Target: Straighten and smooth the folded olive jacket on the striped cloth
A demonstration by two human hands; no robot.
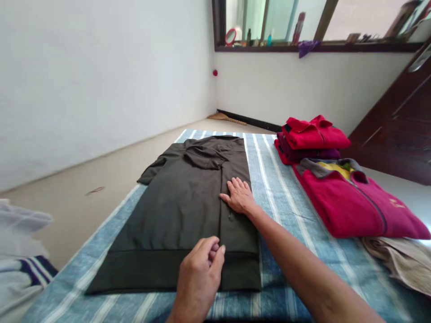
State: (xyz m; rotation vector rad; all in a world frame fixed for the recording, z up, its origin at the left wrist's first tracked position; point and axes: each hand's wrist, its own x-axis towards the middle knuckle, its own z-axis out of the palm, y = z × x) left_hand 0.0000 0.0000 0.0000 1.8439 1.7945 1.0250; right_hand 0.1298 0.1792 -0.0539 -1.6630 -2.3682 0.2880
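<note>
Currently, through the head camera, I look down at a blue striped cover [281,197] spread over the work surface, with pale floor [74,190] running beside it to a white wall [101,67]. Beyond the far edge I see a dark-framed window [279,20], its ledge bearing a red-rimmed mirror [230,37] and a purple cloth [307,48] that hangs over the edge; a dark reddish door [397,121] stands at the right. On the right part of the cover sits a stack of red and purple garments [313,142], with a pink-red garment [357,204] just nearer me and a beige cloth [402,260] by its near end. Some pale fabric [20,269] shows at the lower left. The dark jacket [168,206] lies flat in the middle, collar away from me and hem towards me, beneath both hands. My right hand [239,196] rests palm down on its right front panel, fingers extended and thumb spread out. My left hand [202,267] is over the hem near the front zip line, fingers curled in narrowly towards the thumb; I cannot tell whether it touches the fabric.
</note>
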